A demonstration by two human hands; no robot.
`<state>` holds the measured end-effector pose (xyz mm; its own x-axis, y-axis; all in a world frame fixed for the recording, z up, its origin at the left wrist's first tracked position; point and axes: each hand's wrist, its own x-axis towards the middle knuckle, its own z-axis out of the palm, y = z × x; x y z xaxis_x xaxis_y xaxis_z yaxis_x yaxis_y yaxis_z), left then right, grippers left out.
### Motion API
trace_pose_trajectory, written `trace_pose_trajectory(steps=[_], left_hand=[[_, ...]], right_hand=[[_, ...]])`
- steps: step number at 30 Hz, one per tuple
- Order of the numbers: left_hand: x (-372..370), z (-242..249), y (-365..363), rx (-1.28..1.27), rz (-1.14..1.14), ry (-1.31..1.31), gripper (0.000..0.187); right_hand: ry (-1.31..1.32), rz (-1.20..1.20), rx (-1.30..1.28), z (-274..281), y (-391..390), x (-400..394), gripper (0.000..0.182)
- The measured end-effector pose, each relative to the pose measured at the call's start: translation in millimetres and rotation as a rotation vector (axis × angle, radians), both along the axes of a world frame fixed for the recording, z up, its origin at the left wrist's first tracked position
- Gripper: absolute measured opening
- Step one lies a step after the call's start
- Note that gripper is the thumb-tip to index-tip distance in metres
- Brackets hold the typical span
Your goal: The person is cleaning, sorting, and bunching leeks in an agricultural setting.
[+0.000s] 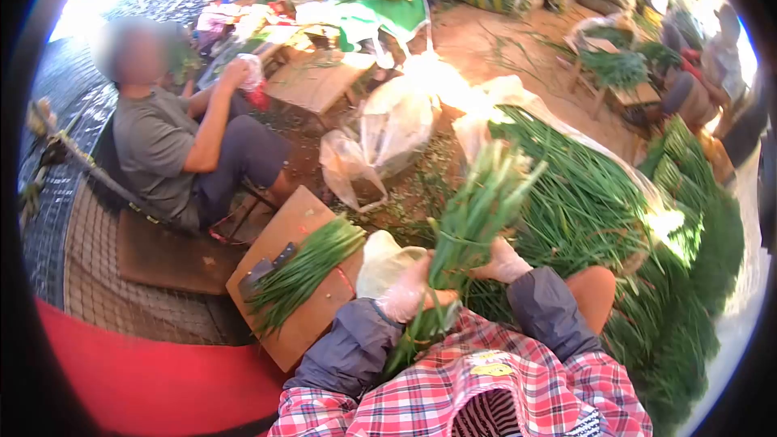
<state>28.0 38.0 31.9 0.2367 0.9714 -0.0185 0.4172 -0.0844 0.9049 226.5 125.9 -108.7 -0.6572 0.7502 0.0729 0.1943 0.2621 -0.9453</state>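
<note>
Between my two gloved hands a bunch of green stalks (473, 214) stands upright, pale ends up and leaves hanging down over my lap. My left hand (409, 287) is wrapped round its lower left side. On the right side of the bunch, my right hand (499, 263) presses against it, its fingertips partly behind the stalks. Left of my hands, a wooden board (303, 222) carries a smaller green bunch (303, 271) and a knife (271, 265). A large heap of loose green stalks (571, 194) lies on plastic to the right.
A seated person (166, 137) at the left holds something red and white. Clear plastic bags (388, 129) lie on the ground ahead. Another person stands behind a green cloth (388, 20) at the top. More greens (676, 299) are piled at the right; wrapped bundles lie at the back.
</note>
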Motion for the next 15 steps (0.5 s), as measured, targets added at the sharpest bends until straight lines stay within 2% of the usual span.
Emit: trace_pose_trajectory(steps=[2,3,5,7,8,10,13,14,15], left_hand=[[1.4,5.8,-4.7,-0.126,-0.034,-0.237,0.042],[4.8,-17.6,-9.0,-0.276,-0.038,-0.512,0.047],[4.2,-11.7,-5.7,-0.320,-0.141,-0.580,0.052],[-1.6,4.6,-1.9,-0.349,-0.205,-0.591,0.057],[-4.2,19.1,-0.8,-0.350,-0.214,-0.571,0.058],[-2.4,10.6,-2.2,-0.337,-0.151,-0.666,0.060],[-1.1,0.5,-7.1,-0.105,-0.008,-0.314,0.065],[-2.1,5.1,-11.9,-0.063,0.061,0.001,0.079],[-2.0,-1.9,-13.5,0.004,0.116,-0.022,0.085]], right_hand=[[0.053,-0.023,0.120,8.0,-5.6,-29.5,0.063],[0.203,0.026,-0.100,20.2,-9.8,-38.3,0.060],[0.511,0.069,-0.566,44.5,-17.5,-56.1,0.054],[0.412,0.204,-0.684,54.1,-22.7,-56.0,0.054],[0.557,0.148,-0.798,58.0,-26.0,-59.1,0.053],[0.844,0.020,-1.041,59.7,-37.3,-64.1,0.051],[0.950,0.042,-1.198,47.3,-35.3,-71.3,0.047],[0.868,-0.004,-1.116,48.2,-36.8,-70.2,0.047],[0.855,-0.063,-1.091,44.4,-39.8,-69.1,0.047]])
